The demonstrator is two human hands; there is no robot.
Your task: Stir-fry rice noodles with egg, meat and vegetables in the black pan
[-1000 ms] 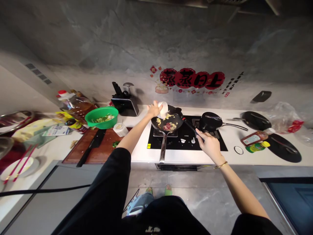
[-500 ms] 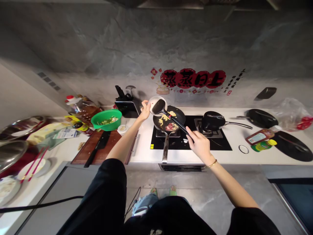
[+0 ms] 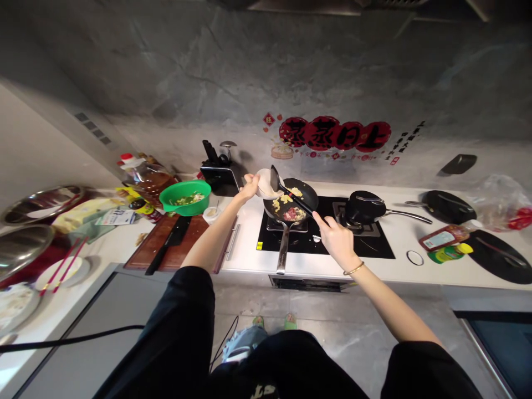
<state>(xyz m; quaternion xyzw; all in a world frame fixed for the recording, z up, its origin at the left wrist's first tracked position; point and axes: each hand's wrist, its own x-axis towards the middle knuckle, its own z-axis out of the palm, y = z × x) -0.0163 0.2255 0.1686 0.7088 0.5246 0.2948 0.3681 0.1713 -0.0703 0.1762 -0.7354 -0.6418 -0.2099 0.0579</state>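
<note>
left hand [image 3: 250, 188] grips a tilted white bowl [image 3: 266, 187] – right hand [image 3: 338, 242] closed round a black spatula [image 3: 299, 201]

Red chopsticks [image 3: 70, 264] (a pair) lie across a bowl [image 3: 82, 271]; a plastic bag [image 3: 494, 200] sits far right
</note>
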